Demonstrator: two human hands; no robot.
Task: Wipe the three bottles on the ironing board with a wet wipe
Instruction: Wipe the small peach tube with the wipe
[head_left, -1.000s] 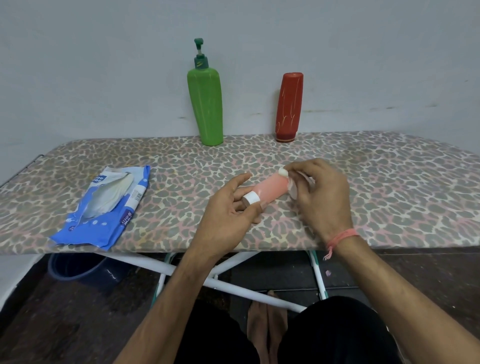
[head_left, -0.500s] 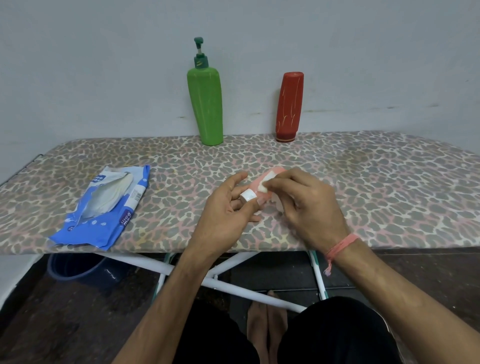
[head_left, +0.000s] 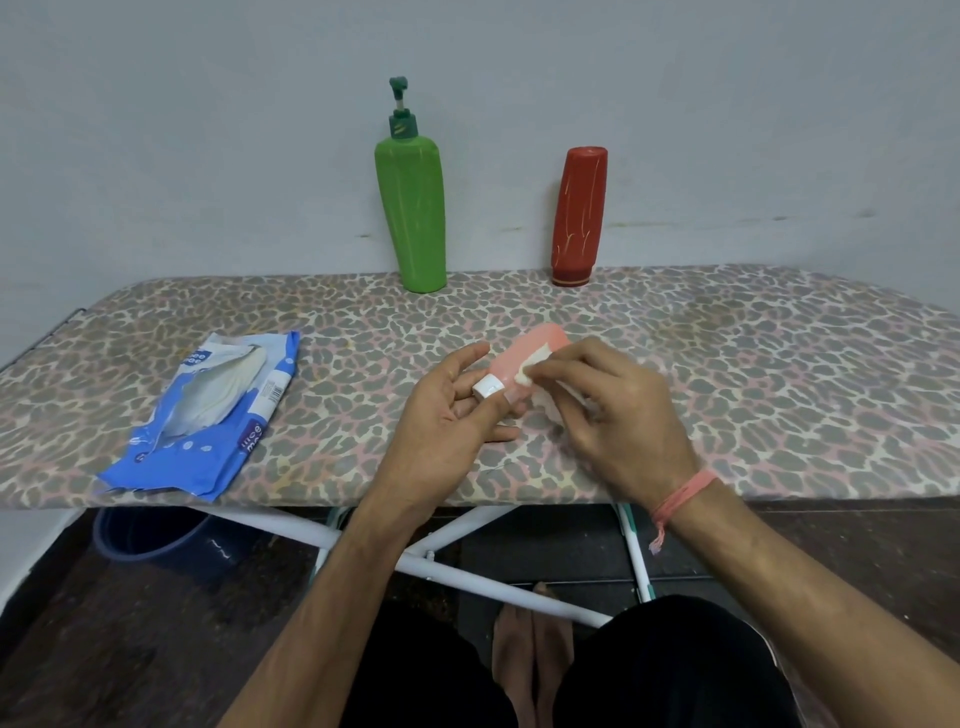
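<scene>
Right hand's (head_left: 618, 415) grip hides most of the wet wipe (head_left: 535, 364)

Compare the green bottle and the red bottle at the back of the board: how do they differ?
The green bottle has a pump dispenser on top; the red bottle has none and stands with its narrow end down. The green bottle is taller and widens upward from a narrow base; the red bottle is shorter and more even in width. Both stand upright on the ironing board by the wall, untouched by either hand.
</scene>
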